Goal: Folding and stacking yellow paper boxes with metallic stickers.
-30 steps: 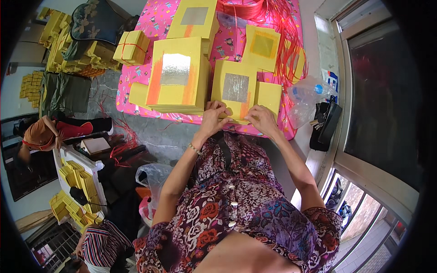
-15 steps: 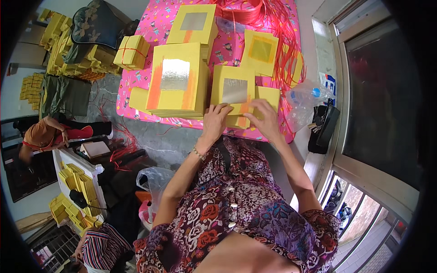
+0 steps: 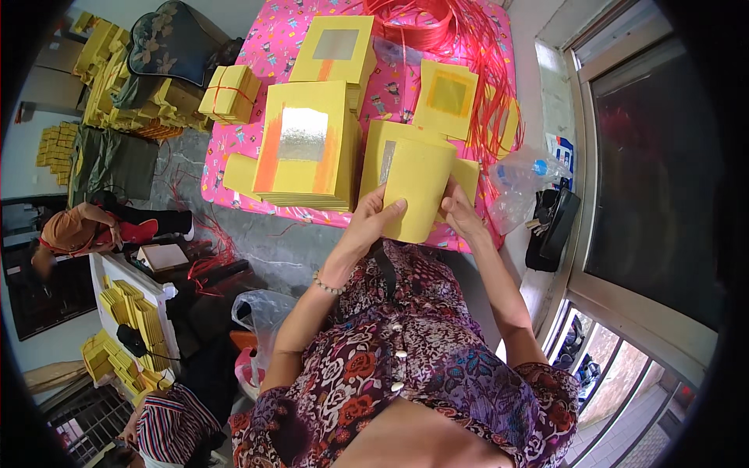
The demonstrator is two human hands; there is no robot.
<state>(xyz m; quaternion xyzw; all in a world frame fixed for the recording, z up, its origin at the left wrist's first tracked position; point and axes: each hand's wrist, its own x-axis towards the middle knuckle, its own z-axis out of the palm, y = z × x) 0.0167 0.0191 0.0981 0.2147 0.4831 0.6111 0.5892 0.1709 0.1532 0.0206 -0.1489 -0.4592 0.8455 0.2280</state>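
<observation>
A curved yellow paper sheet [image 3: 421,183], possibly more than one layer, is held upright between my hands at the table's near edge. My left hand [image 3: 370,222] pinches its lower left side, thumb in front. At its right edge is my right hand [image 3: 466,216], fingers bent behind the paper and thumb at the side. Behind the sheet lies a yellow paper stack [image 3: 374,152], mostly covered, with a sliver of its silver square showing. To the left stands a taller stack of yellow paper [image 3: 304,140] with a silver square and orange bands on top.
The table has a pink patterned cover [image 3: 246,148]. Red plastic strips [image 3: 488,70] trail down its right side. A clear plastic bag [image 3: 519,183] sits near the window. Another yellow stack [image 3: 335,47] and a tied bundle [image 3: 230,93] lie farther back. Two people [image 3: 82,226] are at left.
My hands were at the near edge of the stack; now they hold a yellow sheet raised and bent in front of it. The view has shifted slightly.
</observation>
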